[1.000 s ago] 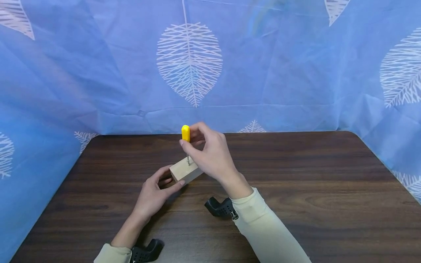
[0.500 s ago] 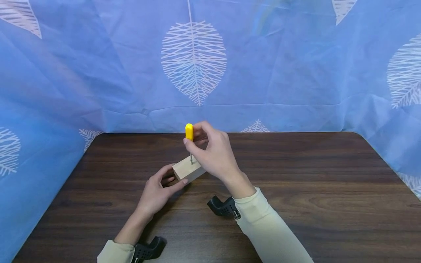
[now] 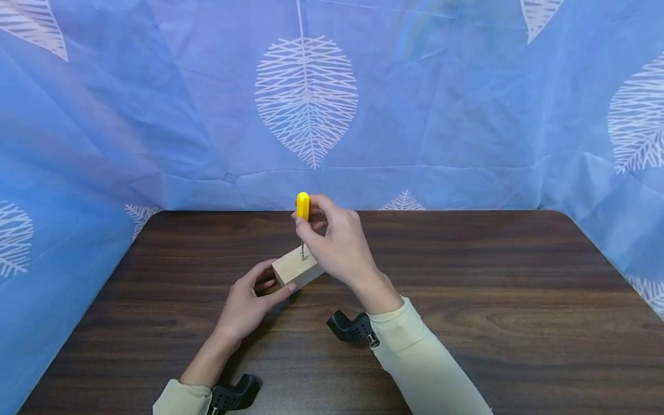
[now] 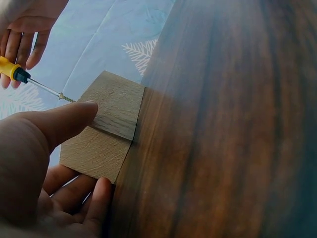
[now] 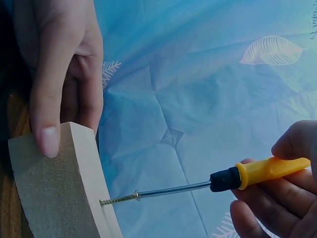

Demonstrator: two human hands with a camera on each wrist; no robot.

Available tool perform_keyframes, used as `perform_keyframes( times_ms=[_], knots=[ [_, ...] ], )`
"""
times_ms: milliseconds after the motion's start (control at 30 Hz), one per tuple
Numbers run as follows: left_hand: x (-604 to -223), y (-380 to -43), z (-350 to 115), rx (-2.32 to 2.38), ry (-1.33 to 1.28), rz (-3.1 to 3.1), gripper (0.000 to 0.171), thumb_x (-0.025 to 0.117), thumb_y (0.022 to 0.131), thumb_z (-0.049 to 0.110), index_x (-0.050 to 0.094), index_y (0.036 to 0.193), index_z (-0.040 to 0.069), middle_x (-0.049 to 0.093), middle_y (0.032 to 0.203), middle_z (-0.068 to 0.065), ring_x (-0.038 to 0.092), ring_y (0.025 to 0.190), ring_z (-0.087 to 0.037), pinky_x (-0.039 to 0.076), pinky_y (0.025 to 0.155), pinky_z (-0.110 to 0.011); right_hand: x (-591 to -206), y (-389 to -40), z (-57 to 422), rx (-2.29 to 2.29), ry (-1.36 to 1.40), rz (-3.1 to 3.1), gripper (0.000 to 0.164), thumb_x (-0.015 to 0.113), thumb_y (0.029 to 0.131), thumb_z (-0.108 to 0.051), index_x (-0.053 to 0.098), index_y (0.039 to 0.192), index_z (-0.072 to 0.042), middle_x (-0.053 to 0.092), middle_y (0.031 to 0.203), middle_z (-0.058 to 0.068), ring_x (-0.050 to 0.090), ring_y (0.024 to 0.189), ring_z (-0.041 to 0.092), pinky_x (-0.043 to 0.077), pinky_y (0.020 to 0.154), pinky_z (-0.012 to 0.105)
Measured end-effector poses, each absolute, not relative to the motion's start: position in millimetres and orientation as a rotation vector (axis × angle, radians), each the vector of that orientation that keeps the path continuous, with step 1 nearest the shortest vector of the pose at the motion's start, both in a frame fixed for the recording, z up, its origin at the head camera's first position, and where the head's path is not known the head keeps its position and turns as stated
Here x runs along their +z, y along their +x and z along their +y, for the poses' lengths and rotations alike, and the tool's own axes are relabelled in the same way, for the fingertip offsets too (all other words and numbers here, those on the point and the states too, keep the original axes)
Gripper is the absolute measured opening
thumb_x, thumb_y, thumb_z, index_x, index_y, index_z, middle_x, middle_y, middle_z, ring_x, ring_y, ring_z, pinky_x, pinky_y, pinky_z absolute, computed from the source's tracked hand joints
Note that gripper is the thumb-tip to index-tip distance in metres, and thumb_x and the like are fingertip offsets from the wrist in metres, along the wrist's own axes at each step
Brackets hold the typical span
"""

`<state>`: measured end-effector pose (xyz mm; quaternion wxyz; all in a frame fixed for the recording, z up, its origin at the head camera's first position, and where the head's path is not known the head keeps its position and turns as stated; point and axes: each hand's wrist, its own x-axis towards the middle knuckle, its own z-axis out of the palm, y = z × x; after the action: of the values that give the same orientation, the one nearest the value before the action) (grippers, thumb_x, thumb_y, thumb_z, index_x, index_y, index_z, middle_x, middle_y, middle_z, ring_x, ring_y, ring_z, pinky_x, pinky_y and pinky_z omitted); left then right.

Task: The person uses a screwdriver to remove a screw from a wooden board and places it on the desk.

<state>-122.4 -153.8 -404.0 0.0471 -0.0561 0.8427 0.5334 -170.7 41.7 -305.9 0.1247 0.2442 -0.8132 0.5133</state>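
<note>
A pale wooden block [image 3: 297, 270] rests on the table, gripped at its near left end between the thumb and fingers of my left hand [image 3: 246, 302]. From its top face stands a brass-coloured screw [image 5: 119, 199], part of its thread still showing above the wood. My right hand [image 3: 339, 245] holds a screwdriver [image 3: 303, 207] by its yellow handle, thumb on one side and fingers on the other. In the right wrist view, the metal shaft [image 5: 173, 189] meets the screw's head, roughly in line with it. A black collar [image 5: 224, 179] joins shaft and handle.
The dark wood-grain table [image 3: 467, 276] extends to both sides of the block. Behind it hangs a blue cloth [image 3: 441, 115] with white leaf prints. Black wrist devices [image 3: 347, 327] sit at both sleeve cuffs, close above the tabletop.
The yellow handle has turned slightly in my right fingers and stands more upright than one second ago. The view has shifted a little; block and left hand keep their hold.
</note>
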Motion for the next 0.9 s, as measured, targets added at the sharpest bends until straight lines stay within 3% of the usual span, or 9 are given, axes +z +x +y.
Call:
perform_keyframes(
  times_ms=[367, 900],
  knots=[
    [-404.5, -122.5, -152.8, 1.624, -0.163, 2.577, 0.062, 0.084, 0.095, 0.037, 0.059, 0.151, 0.029, 0.061, 0.153, -0.011, 0.062, 0.14, -0.038, 0.056, 0.11, -0.055, -304.7, -169.3, 41.0, 1.579, 0.679, -2.419, 0.02, 0.057, 0.107, -0.019, 0.065, 0.124, -0.011, 0.074, 0.11, 0.002, 0.068, 0.089, 0.015, 0.059, 0.08, 0.037],
    [-403.3, -121.2, -153.3, 1.627, -0.156, 2.577, 0.063, 0.084, 0.096, 0.038, 0.058, 0.152, 0.029, 0.061, 0.151, -0.011, 0.062, 0.139, -0.038, 0.058, 0.108, -0.054, -308.5, -171.8, 41.7, 1.458, 0.72, -2.363, 0.023, 0.07, 0.105, -0.024, 0.072, 0.126, -0.013, 0.074, 0.108, 0.0, 0.069, 0.096, 0.014, 0.061, 0.086, 0.038]
  ],
)
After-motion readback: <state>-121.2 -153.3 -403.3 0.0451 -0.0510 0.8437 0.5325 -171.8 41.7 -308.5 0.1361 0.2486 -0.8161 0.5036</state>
